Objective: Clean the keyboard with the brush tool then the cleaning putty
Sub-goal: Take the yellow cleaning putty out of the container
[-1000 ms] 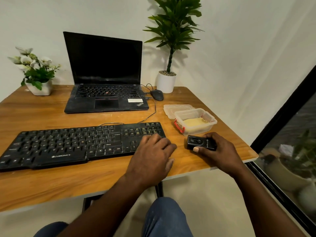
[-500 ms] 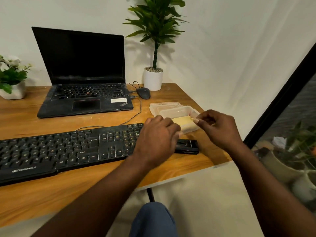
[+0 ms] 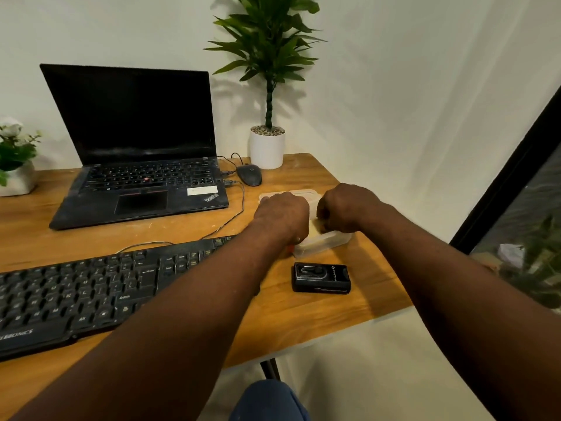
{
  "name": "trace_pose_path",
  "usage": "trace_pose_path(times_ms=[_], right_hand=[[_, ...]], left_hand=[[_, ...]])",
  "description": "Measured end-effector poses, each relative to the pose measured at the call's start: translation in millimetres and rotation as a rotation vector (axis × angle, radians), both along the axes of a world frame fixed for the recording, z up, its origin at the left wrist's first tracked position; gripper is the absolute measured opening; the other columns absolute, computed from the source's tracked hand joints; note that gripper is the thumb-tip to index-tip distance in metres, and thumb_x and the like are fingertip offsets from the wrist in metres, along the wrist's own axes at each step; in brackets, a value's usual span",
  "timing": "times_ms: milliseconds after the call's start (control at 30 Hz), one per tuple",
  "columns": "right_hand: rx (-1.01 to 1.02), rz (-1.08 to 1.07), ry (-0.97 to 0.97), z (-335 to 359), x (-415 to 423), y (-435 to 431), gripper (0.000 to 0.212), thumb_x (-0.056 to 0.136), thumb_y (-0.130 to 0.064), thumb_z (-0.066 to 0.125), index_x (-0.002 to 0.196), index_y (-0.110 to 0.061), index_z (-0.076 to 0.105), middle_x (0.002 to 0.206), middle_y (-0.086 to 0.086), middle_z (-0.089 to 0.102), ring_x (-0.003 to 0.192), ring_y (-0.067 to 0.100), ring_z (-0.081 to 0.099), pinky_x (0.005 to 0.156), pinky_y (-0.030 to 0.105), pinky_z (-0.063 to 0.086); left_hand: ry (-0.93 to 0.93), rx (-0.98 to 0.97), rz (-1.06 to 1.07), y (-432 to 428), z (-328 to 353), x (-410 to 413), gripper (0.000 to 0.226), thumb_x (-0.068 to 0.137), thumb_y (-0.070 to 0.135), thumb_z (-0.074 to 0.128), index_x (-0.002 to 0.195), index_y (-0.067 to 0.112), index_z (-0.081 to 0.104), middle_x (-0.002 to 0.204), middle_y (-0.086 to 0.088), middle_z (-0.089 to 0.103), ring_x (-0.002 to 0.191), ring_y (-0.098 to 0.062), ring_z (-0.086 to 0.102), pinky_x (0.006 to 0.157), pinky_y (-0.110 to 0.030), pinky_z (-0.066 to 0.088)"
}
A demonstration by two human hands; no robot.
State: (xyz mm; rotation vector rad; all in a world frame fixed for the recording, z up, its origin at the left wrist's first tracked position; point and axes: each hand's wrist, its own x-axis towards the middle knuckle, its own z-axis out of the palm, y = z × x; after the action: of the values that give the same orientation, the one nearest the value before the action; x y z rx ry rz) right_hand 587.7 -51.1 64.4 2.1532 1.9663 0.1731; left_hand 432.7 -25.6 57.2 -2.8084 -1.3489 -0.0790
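Person, viewed from head height.
- Left hand (image 3: 282,215), right hand (image 3: 346,208): bare, unadorned on the visible backs and wrists.
- Forearms: bare along the whole visible length.
- Rounded knee in mid-blue denim-like trouser fabric (image 3: 268,401): at lower frame edge, cloth smooth, faintly creased.
- Other clothing: out of view.
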Motion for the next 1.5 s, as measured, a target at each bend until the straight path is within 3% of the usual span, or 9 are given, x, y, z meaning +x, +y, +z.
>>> trace_pose_path(times_ms=[267, 400, 600, 800, 1033, 1200, 1333, 1400, 1500], right_hand=[[0.06, -0.012, 0.136, -1.4, 2.3, -3.0, 0.028, 0.087, -0.037, 0.074, 0.115, -0.035, 0.073, 0.113, -0.003, 0.069, 0.098, 0.019, 0.062, 0.079, 0.035, 0.056], [0.194, 0.029, 0.284, 7.8, 2.5, -14.6, 0.012, 0.078, -0.032, 0.076, 0.086, -0.036, 0.068, 0.102, -0.006, 0.066, 0.092, 0.017, 0.061, 0.075, 0.036, 0.055], [0.394, 0.017, 0.858, 47.7, -15.2, -40.1, 0.008, 0.078, -0.023, 0.075, 0.082, -0.023, 0.068, 0.084, -0.006, 0.069, 0.075, 0.013, 0.062, 0.063, 0.032, 0.049], [0.287, -0.02, 1.557, 51.9, -72.0, -63.1, 0.014, 0.091, -0.005, 0.069, 0.099, -0.015, 0.064, 0.084, 0.004, 0.067, 0.075, 0.019, 0.062, 0.056, 0.029, 0.046], [0.282, -0.12, 1.949, 18.0, -181.4, -77.4, 0.028, 0.096, -0.007, 0.066, 0.121, -0.018, 0.067, 0.104, 0.011, 0.075, 0.085, 0.024, 0.071, 0.066, 0.036, 0.058], [0.146, -0.169, 2.03, -7.9, -240.9, -81.8, 0.018, 0.101, -0.016, 0.062, 0.116, -0.01, 0.069, 0.109, 0.016, 0.073, 0.087, 0.026, 0.07, 0.069, 0.04, 0.059], [-0.072, -0.075, 2.116, -15.3, -263.0, -84.3, 0.051, 0.084, -0.001, 0.075, 0.132, -0.012, 0.063, 0.127, 0.02, 0.069, 0.112, 0.036, 0.069, 0.089, 0.051, 0.06], [-0.125, -0.018, 1.969, -16.1, -269.5, -86.1, 0.07, 0.078, 0.017, 0.073, 0.136, -0.02, 0.06, 0.129, 0.015, 0.065, 0.115, 0.035, 0.067, 0.087, 0.049, 0.061], [0.007, 0.117, 1.428, -16.3, -276.1, -91.7, 0.067, 0.079, 0.004, 0.081, 0.131, -0.033, 0.063, 0.121, -0.008, 0.066, 0.106, 0.017, 0.068, 0.081, 0.034, 0.062]], left_hand=[[-0.047, -0.068, 0.077, -0.6, 0.1, 7.2, 0.014, 0.089, 0.02, 0.071, 0.097, 0.02, 0.061, 0.083, -0.002, 0.052, 0.09, -0.023, 0.05, 0.097, -0.047, 0.041], [-0.168, -0.059, 0.07, 1.6, -1.1, -2.0, 0.02, 0.087, 0.027, 0.07, 0.107, 0.026, 0.069, 0.1, 0.001, 0.058, 0.101, -0.023, 0.048, 0.095, -0.049, 0.037], [-0.788, -0.419, -0.033, 4.6, 21.5, -52.1, 0.011, 0.091, 0.028, 0.074, 0.096, 0.024, 0.065, 0.096, 0.002, 0.067, 0.09, -0.022, 0.064, 0.075, -0.038, 0.05], [-1.343, -0.686, -0.019, -16.5, 32.9, -132.6, 0.016, 0.093, 0.017, 0.074, 0.104, 0.009, 0.065, 0.096, -0.003, 0.069, 0.079, -0.012, 0.067, 0.067, -0.029, 0.055], [-1.638, -0.827, 0.272, -53.8, 3.4, -228.1, 0.011, 0.101, 0.025, 0.066, 0.111, 0.023, 0.063, 0.096, -0.003, 0.069, 0.073, -0.015, 0.063, 0.053, -0.033, 0.051], [-1.614, -0.975, 0.289, -82.9, -4.4, -297.2, 0.027, 0.082, 0.023, 0.08, 0.106, 0.018, 0.068, 0.109, -0.005, 0.071, 0.092, -0.022, 0.069, 0.07, -0.037, 0.059], [-1.189, -0.734, 0.306, -105.3, -4.4, -330.0, 0.056, 0.069, -0.001, 0.091, 0.115, 0.025, 0.071, 0.118, 0.0, 0.065, 0.098, -0.019, 0.069, 0.07, -0.026, 0.062], [-1.007, -0.495, 0.336, -107.7, -7.4, -338.5, 0.05, 0.075, 0.002, 0.088, 0.113, 0.028, 0.07, 0.116, 0.011, 0.059, 0.095, -0.007, 0.063, 0.067, -0.015, 0.056], [-0.85, -0.257, 0.326, -104.6, -21.1, -351.9, 0.032, 0.081, 0.015, 0.084, 0.105, 0.033, 0.071, 0.119, 0.016, 0.046, 0.107, 0.0, 0.051, 0.087, -0.019, 0.049]])
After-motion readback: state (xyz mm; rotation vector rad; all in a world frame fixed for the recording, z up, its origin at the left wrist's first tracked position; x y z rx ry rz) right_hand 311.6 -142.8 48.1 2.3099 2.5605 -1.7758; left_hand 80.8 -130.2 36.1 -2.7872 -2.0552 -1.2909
